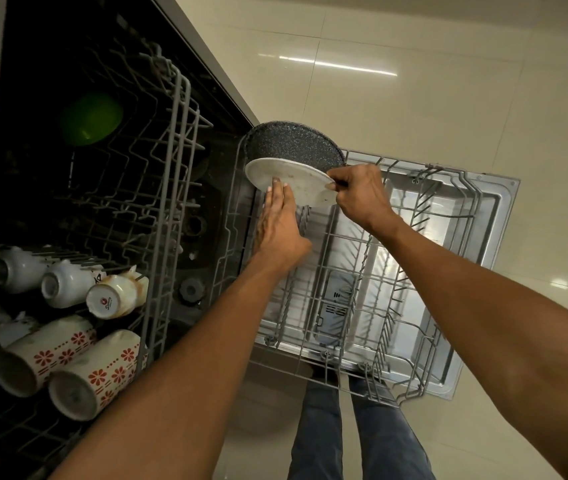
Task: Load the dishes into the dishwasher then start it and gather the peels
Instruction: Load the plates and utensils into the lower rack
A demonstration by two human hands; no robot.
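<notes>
A person is leaning over an open dishwasher and setting a soiled white plate [291, 180] into the far end of the pulled-out lower rack [351, 271], just in front of a dark speckled pan [296, 143] that is already standing on edge there. The right hand [362, 194] is pinching the plate's near rim between thumb and curled fingers, while the left hand [277, 230] is lying flat with straight fingers pressing against the plate's face, steadying rather than gripping it. The plate is tilting, its lower edge hidden behind the hands, so whether it is already sitting between the tines cannot be told. Above and to the left, the upper rack [171, 168] is holding flower-patterned mugs [68, 362] and white cups [64, 282] on their sides, with a green bowl [92, 119] further back. To seat the plate well, the person is probably best guiding its lower rim into a slot between two rows of tines, keeping it close to upright and clear of the pan so water can reach both faces, and letting go only once it is standing unaided. Much of the lower rack is unfilled; no peels are showing in view.
</notes>
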